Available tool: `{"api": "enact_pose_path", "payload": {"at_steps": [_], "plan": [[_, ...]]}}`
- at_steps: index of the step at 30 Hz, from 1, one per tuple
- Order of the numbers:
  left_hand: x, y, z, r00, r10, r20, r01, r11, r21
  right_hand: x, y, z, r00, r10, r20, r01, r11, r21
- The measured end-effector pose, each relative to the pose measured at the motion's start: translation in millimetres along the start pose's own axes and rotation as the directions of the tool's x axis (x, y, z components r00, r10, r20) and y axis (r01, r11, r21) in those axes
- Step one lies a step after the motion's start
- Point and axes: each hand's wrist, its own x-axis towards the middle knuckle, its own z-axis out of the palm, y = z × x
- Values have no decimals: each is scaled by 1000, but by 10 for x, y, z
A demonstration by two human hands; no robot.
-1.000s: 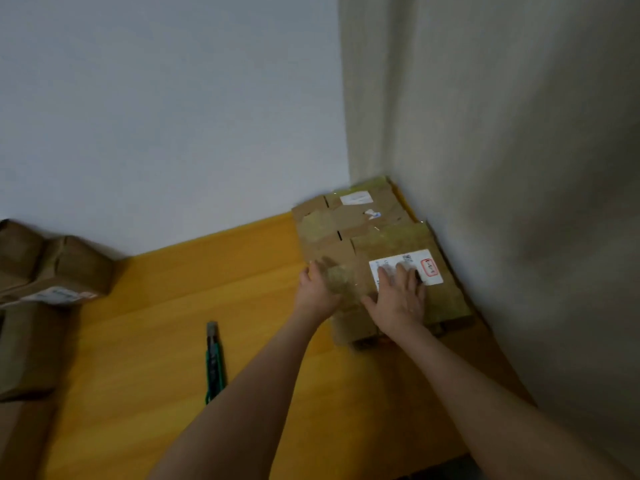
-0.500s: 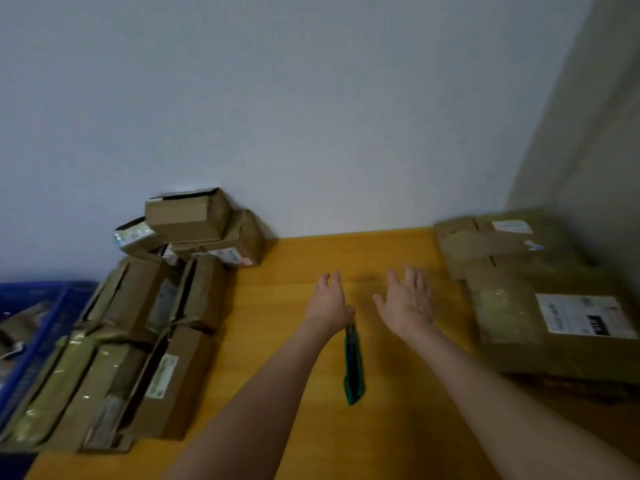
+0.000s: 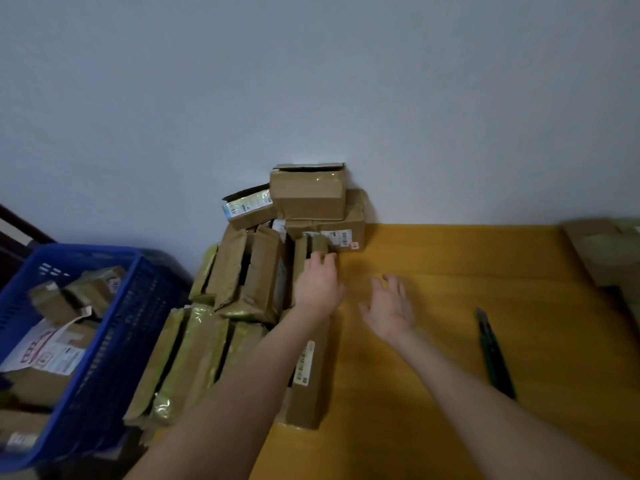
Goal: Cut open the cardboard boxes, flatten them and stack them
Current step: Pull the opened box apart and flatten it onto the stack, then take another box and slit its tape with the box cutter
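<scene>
Cardboard boxes (image 3: pixel 263 282): uncut pile, roughly a dozen, exact count unclear, just left of hands. Left hand (image 3: pixel 317 284) released, fingertips touching small upright box (image 3: pixel 311 244). Right hand (image 3: pixel 389 306) released, over worktop (image 3: pixel 450 258). Judgement: pinch box by both sides, lift straight, avoid toppling neighbours. One utility knife (image 3: pixel 495 355) right of hands. One flattened stack (image 3: pixel 602 251) farther right. One blue crate (image 3: pixel 114 327) far left.

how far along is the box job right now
Done: a flattened stack lies at the right edge of the table. In hand: the left hand touches an upright box in the pile; the right hand hovers open; the knife lies on the table. Left: most of it, the pile of boxes by the wall and more in the blue basket.
</scene>
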Motion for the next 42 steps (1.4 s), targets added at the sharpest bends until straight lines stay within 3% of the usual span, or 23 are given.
{"api": "enact_pose_path", "payload": {"at_steps": [6,9,13,16,18,22,28,31,37,42], "plan": [[-59,-590,-268,963,-95,-251,115,991,68,31,-609,168,992,-125,-9,126,990,64],[-127,-908,-393,925,-229,-304,245,969,16,18,-859,279,990,-140,19,137,983,124],[-159,-1376,-496,886,-427,-181,415,904,-104,-34,-1134,439,990,-110,87,82,959,273],[-99,-1636,-512,864,-500,-56,485,857,-171,2,-1341,512,993,-86,74,53,929,367],[-59,-1680,-488,879,-473,-55,457,870,-187,54,-1426,520,995,-66,70,32,912,408],[189,-1680,-587,948,-304,-98,269,925,-270,197,-1611,491,999,44,11,-45,920,389],[671,-1376,-814,986,-165,-24,146,924,-355,508,-1565,121,975,182,-130,-102,878,468],[947,-1215,-869,986,-165,-7,144,882,-449,795,-1406,-132,953,261,-152,-139,827,544],[1440,-1070,-884,966,-255,34,222,764,-606,1423,-1099,-408,942,330,-62,-189,675,713],[1588,-928,-822,949,-308,74,273,677,-684,1688,-998,-470,972,234,11,-178,704,688]]}}
